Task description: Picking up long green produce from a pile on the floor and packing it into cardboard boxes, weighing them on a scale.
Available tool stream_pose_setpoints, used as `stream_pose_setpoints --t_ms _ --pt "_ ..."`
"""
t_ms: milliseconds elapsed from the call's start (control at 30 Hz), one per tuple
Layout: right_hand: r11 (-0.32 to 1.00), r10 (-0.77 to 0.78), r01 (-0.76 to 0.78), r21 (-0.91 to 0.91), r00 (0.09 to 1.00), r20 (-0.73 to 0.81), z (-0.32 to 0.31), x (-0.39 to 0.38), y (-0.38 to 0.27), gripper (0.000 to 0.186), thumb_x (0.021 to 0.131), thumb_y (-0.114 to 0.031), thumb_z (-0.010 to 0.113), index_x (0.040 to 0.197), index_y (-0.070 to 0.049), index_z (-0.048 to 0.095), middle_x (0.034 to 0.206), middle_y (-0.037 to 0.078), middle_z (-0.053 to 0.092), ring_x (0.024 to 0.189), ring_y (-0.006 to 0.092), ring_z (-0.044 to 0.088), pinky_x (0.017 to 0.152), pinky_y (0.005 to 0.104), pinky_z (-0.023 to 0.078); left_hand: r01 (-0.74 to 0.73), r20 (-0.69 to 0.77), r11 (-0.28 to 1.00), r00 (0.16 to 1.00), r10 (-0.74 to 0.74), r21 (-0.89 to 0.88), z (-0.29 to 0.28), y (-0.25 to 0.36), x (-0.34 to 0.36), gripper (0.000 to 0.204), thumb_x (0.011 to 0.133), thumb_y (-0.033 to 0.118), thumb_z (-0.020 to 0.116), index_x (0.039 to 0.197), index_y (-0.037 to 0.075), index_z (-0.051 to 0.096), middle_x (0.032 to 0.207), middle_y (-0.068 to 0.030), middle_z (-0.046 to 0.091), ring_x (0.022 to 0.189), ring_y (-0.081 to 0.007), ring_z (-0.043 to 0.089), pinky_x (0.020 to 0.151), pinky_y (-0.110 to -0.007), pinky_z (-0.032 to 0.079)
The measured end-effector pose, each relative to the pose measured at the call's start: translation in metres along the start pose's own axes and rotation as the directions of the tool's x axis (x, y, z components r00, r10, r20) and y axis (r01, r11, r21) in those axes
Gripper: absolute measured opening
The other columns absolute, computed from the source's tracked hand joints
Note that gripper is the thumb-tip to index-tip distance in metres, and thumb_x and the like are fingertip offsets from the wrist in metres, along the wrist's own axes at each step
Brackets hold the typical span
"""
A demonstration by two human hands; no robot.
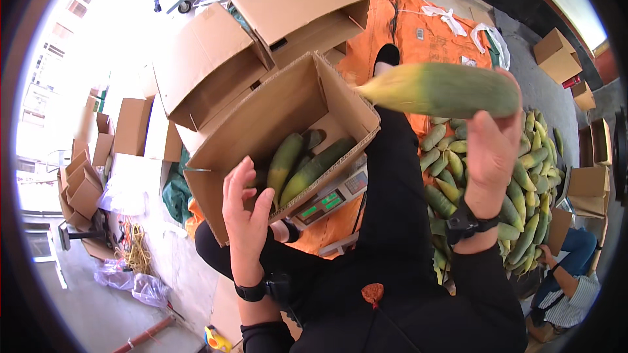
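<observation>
Right hand (492,157) grips long green-and-yellow radish (438,90) by its blunt end, tip near right edge of brown cardboard box (275,114); left hand (244,204) empty. End-only grip might slip; low swing could clip that edge.

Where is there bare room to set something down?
Inside the open box, a small bare patch lies between the vegetables and the far corner. Grey floor shows bare between the plastic bags and the reddish pipe. At right it is crowded with the vegetable pile.
</observation>
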State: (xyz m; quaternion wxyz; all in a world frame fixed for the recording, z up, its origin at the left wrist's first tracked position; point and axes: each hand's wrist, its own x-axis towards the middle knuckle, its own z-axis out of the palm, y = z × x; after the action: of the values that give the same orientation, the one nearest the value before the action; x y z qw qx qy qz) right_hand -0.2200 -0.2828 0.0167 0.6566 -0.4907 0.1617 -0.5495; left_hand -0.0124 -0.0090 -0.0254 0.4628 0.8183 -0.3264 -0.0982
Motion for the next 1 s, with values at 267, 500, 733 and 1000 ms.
stream_pose_setpoints --t_ms 267,500,733,1000 --pt "0.835 0.465 -0.546 0.074 0.77 0.438 0.082 -0.032 0.062 0.068 0.073 0.003 0.075 0.133 -0.006 0.044 0.121 0.006 0.054 0.114 0.0174 0.054 0.098 0.0329 0.044 -0.195 0.137 0.977 0.969 0.205 -0.084 0.001 0.027 0.017 0.083 0.065 0.008 0.081 0.139 0.003 0.045 0.131 -0.0138 0.052 0.122 -0.0245 0.051 0.101 -0.035 0.041" --pt "0.894 0.315 -0.108 -0.434 0.841 0.44 0.047 -0.021 0.071 0.046 0.088 -0.006 0.068 0.131 -0.005 0.051 0.127 0.005 0.053 0.113 0.0118 0.052 0.096 0.0295 0.043 0.024 0.207 0.987 0.978 0.01 -0.159 0.007 0.005 0.019 0.059 0.076 0.0 0.072 0.131 0.0 0.05 0.109 -0.0101 0.063 0.099 -0.0183 0.06 0.09 -0.03 0.048" --pt "0.838 0.382 -0.304 -0.454 0.92 0.089 -0.071 -0.031 0.091 0.024 0.088 -0.007 0.065 0.112 -0.002 0.063 0.1 0.004 0.068 0.092 0.0119 0.063 0.078 0.0248 0.05 0.155 0.282 0.969 0.937 -0.206 0.194 0.012 -0.004 0.034 0.052 0.079 0.005 0.069 0.128 0.0 0.052 0.105 -0.0133 0.066 0.096 -0.0203 0.062 0.088 -0.033 0.049" --pt "0.357 0.384 -0.466 -0.809 0.863 -0.328 -0.26 -0.107 0.137 0.021 0.083 -0.008 0.067 0.103 -0.002 0.066 0.092 0.011 0.07 0.087 0.0199 0.067 0.079 0.0313 0.052 -0.012 0.321 0.954 0.943 -0.089 0.3 0.027 -0.012 0.042 0.043 0.086 0.003 0.06 0.129 0.003 0.055 0.12 -0.0155 0.061 0.113 -0.0279 0.057 0.1 -0.035 0.043"
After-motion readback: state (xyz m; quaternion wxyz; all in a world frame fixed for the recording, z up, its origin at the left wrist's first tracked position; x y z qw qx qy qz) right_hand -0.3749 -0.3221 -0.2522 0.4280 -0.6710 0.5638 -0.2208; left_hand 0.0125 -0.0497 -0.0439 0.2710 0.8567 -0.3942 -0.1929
